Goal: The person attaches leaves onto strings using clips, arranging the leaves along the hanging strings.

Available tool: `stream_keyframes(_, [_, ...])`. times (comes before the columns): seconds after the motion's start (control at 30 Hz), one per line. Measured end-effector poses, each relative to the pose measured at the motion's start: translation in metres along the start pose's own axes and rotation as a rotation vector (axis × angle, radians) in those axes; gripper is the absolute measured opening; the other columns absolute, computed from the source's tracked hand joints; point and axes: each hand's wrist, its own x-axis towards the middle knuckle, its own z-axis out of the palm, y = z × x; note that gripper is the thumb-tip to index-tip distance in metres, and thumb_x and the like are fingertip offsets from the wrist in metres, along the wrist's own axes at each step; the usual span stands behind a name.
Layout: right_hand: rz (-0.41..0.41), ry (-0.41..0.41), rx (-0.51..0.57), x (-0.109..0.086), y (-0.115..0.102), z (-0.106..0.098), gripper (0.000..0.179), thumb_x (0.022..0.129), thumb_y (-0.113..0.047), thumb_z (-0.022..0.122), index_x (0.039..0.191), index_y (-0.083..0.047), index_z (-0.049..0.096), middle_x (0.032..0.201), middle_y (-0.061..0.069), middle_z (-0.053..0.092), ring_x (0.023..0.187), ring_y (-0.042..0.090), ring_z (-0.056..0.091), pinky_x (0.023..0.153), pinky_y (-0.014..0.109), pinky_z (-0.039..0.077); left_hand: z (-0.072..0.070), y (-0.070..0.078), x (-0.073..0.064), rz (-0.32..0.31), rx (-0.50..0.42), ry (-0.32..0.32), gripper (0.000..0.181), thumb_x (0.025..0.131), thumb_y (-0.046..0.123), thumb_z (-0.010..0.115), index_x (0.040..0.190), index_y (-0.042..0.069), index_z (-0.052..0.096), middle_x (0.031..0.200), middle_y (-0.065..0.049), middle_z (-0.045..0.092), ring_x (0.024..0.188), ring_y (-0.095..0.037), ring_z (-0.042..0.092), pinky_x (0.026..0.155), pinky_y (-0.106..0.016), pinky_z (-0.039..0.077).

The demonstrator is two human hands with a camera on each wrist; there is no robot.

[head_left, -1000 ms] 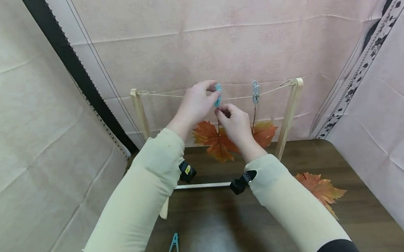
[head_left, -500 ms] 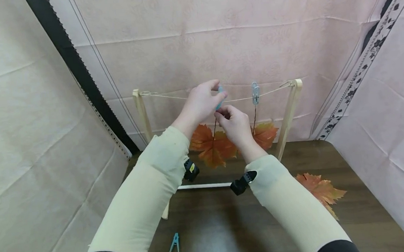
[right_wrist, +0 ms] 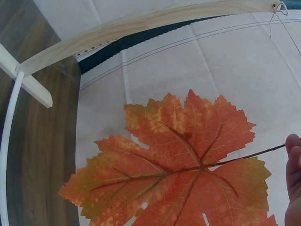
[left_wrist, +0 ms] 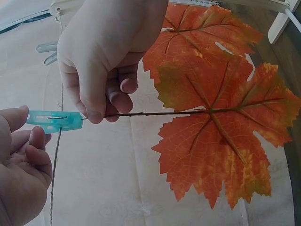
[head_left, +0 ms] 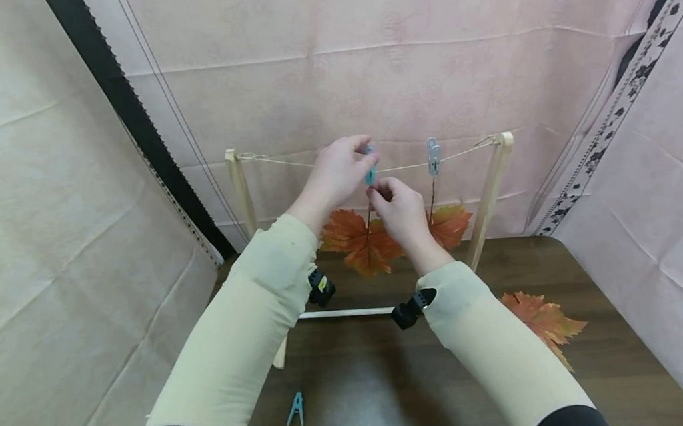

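My left hand [head_left: 341, 169] pinches a light blue clothespin [left_wrist: 56, 120] by its handle end, and the pin sits across the string [left_wrist: 55, 160]. Just below it, my right hand [head_left: 400, 208] pinches the thin dark stem [left_wrist: 141, 114] of an orange leaf [left_wrist: 221, 136] between thumb and fingers. The stem's end meets the clothespin's nose. In the right wrist view the same leaf [right_wrist: 188, 165] hangs from the fingertips at the right edge. To the right on the string, another clothespin [head_left: 433, 156] holds a second orange leaf [head_left: 449, 226] by its stem.
The string runs between two wooden posts [head_left: 490, 201], joined low down by a white rod [head_left: 343, 314]. On the dark wooden table [head_left: 355, 386] lie a blue clothespin [head_left: 295, 408] at front and an orange leaf [head_left: 544, 324] at right. Pale cloth [head_left: 332, 93] hangs behind.
The left hand and clothespin shift slightly right, then back a little, with the pin now more upright. The leaf below swings left and partly back. The right hand stays almost in place.
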Motion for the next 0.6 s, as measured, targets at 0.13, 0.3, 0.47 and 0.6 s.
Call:
stream_keyframes(0.13, [-0.013,0.017,-0.014,0.001,0.002,-0.001,0.02,0.084,-0.033,0.054,0.091,-0.015,0.061,0.077,-0.005,0.061,0.068,0.006,0.056,0.061,0.023,0.046,-0.001,-0.002,-0.001,0.003,-0.02,0.001,0.05,0.087,0.041,0.046,0.13,0.018,0.04,0.121,0.006,0.049,0.11,-0.008,0.044,0.09,-0.028,0.035])
stream_keyframes(0.3, [-0.03,0.027,-0.025,0.001,0.004,-0.006,0.023,0.084,-0.036,0.054,0.093,-0.016,0.062,0.078,-0.005,0.062,0.07,0.006,0.055,0.063,0.024,0.046,-0.003,-0.006,-0.004,0.003,-0.036,0.028,0.05,0.087,0.043,0.045,0.13,0.018,0.041,0.12,0.006,0.05,0.114,-0.009,0.04,0.092,-0.028,0.034])
stream_keyframes(0.47, [-0.067,0.02,-0.033,0.0,0.005,-0.014,0.021,0.083,-0.03,0.056,0.094,-0.013,0.062,0.078,-0.004,0.061,0.068,0.007,0.055,0.062,0.024,0.046,-0.005,-0.009,-0.007,0.0,-0.05,0.032,0.051,0.087,0.045,0.043,0.13,0.019,0.04,0.119,0.006,0.05,0.115,-0.01,0.04,0.091,-0.029,0.034])
stream_keyframes(0.6, [-0.096,0.016,-0.064,-0.003,0.006,-0.023,0.018,0.083,-0.026,0.057,0.094,-0.013,0.063,0.078,-0.004,0.061,0.067,0.007,0.055,0.062,0.025,0.046,-0.007,-0.011,-0.01,0.008,-0.066,0.03,0.052,0.087,0.046,0.042,0.131,0.019,0.038,0.121,0.006,0.048,0.114,-0.01,0.041,0.09,-0.03,0.036])
